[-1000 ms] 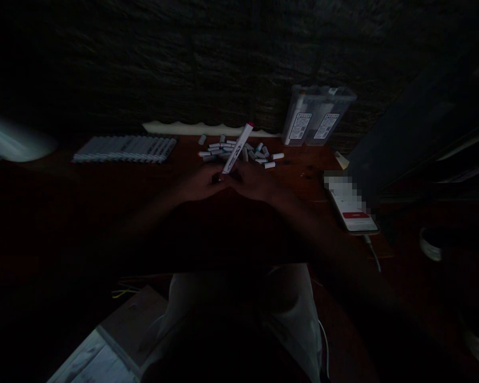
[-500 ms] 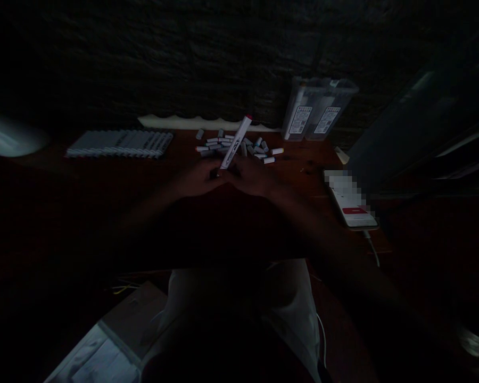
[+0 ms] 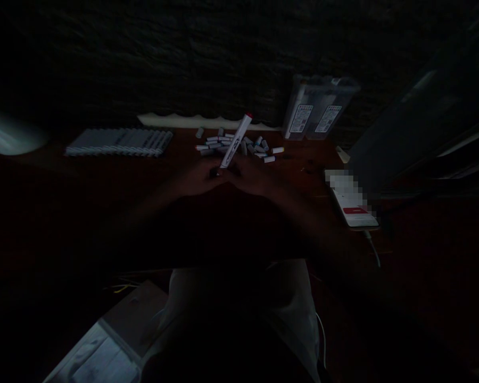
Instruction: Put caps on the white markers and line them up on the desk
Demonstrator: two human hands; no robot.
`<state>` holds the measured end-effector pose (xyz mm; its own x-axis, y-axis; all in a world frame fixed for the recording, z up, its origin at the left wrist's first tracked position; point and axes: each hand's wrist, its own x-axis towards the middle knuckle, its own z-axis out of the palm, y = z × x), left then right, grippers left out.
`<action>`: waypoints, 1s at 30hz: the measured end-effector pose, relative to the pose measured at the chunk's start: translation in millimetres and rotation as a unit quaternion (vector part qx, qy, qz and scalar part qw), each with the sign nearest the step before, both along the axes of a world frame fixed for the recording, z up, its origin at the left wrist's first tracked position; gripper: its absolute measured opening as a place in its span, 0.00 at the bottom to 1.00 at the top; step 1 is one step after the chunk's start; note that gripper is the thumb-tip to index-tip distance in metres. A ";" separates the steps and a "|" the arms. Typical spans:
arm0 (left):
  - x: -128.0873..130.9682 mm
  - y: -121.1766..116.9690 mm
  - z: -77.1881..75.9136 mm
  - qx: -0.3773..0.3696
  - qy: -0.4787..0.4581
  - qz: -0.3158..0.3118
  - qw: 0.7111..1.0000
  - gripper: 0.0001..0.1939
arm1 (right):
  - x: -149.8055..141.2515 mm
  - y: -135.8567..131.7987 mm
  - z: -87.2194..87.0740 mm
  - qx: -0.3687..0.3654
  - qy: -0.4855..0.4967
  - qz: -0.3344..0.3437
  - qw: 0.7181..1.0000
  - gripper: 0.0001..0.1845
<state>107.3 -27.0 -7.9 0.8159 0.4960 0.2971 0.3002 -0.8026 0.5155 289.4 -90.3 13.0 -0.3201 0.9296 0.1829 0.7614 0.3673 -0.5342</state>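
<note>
A white marker (image 3: 237,141) with a red end stands tilted up to the right between my two hands, its lower end in their fingers. My left hand (image 3: 199,176) is closed at the marker's lower end. From the other side my right hand (image 3: 250,174) closes on it too. Dim light hides the exact finger placement. Just behind the hands lies a loose pile of marker caps (image 3: 214,144), grey and white, some with coloured ends. To the left, several white markers (image 3: 120,142) lie side by side in a row.
Two clear plastic cases (image 3: 314,111) with labels stand at the back right, by the dark wall. A lit phone (image 3: 353,205) with a cable (image 3: 373,250) lies at the right. A white lamp-like shape (image 3: 11,133) is at the far left. Below the table edge sits a box (image 3: 133,316).
Almost nothing differs. Both hands keep the marker in the same place and tilt, while the view has shifted very slightly.
</note>
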 end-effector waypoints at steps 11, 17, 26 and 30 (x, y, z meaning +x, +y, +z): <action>-5.4 -3.9 -1.1 0.036 0.003 0.015 0.999 0.07 | -2.6 -0.2 -10.5 0.022 0.044 -0.006 0.999 0.15; -5.9 -5.9 -0.7 0.047 0.000 0.029 0.998 0.09 | -0.3 0.8 -4.3 0.014 0.080 -0.008 0.997 0.13; -6.8 -6.9 0.1 0.068 0.008 0.029 0.997 0.13 | -2.8 1.7 -0.8 0.034 0.153 -0.098 0.983 0.24; -7.5 -6.2 -2.0 0.076 0.011 0.028 0.997 0.13 | -8.3 -0.7 1.1 0.015 0.187 -0.130 0.974 0.27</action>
